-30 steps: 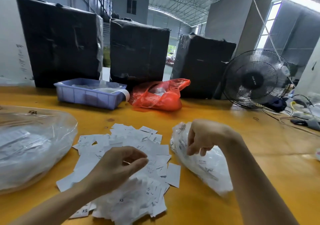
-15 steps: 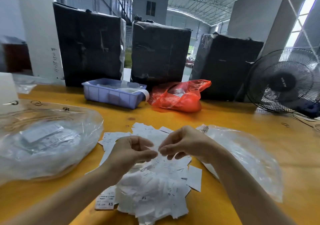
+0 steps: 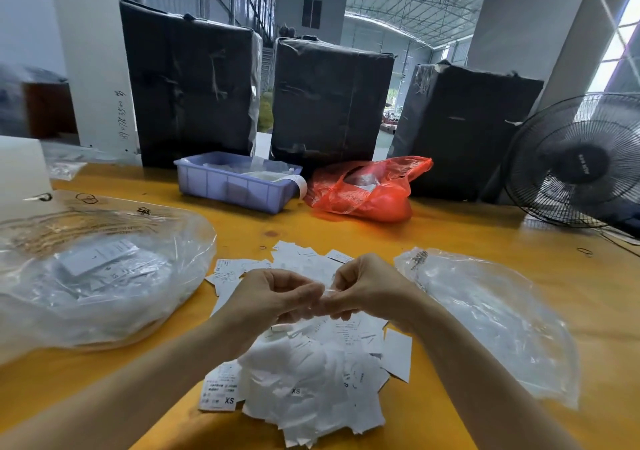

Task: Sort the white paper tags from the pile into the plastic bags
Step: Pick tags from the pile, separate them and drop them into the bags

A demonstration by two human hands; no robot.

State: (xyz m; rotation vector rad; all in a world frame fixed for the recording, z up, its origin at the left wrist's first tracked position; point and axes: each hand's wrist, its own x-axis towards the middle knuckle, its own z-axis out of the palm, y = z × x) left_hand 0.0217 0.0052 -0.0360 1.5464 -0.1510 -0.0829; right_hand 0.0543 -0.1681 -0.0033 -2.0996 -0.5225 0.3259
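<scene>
A loose pile of white paper tags [image 3: 311, 380], some printed "XS", lies on the yellow table [image 3: 450, 234] in front of me. My left hand [image 3: 273, 297] and my right hand [image 3: 367, 286] meet fingertip to fingertip just above the pile. Together they pinch a small pale tag [image 3: 325, 292], which is blurred. A large clear plastic bag [image 3: 104, 276] holding tags lies to the left of the pile. A second clear plastic bag [image 3: 485, 311] lies flat to the right, with neither hand on it.
A blue plastic tray [image 3: 235, 189] and a red plastic bag [image 3: 367, 193] sit behind the pile. Three black-wrapped boxes [image 3: 190, 85] stand along the table's far edge. A black fan [image 3: 575, 162] stands at the right.
My right hand let go of the right bag and came over the pile to meet my left hand. Their fingertips have closed together. The view has swung left.
</scene>
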